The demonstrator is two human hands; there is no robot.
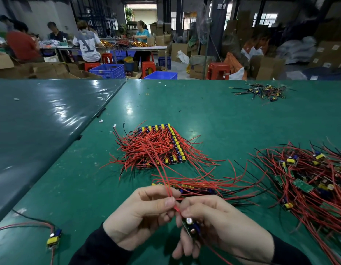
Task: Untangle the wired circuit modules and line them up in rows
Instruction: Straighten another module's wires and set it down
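Observation:
My right hand [219,226] grips a small circuit module [191,225] with a silver capacitor and blue parts, near the table's front edge. My left hand [144,215] pinches that module's red wires [168,190], which run up and away from me. Just beyond my hands lies a short row of modules [194,189] with red wires fanning right. Farther back sits a stacked block of lined-up modules [162,146], yellow and blue parts along its edges, red wires spread over it. A tangled heap of modules [311,180] fills the right side.
The green table mat [204,115] has a seam to a darker sheet [41,121] on the left. One loose module [54,239] with red and black wires lies front left. A small wire pile [263,91] sits far right. People work at tables behind.

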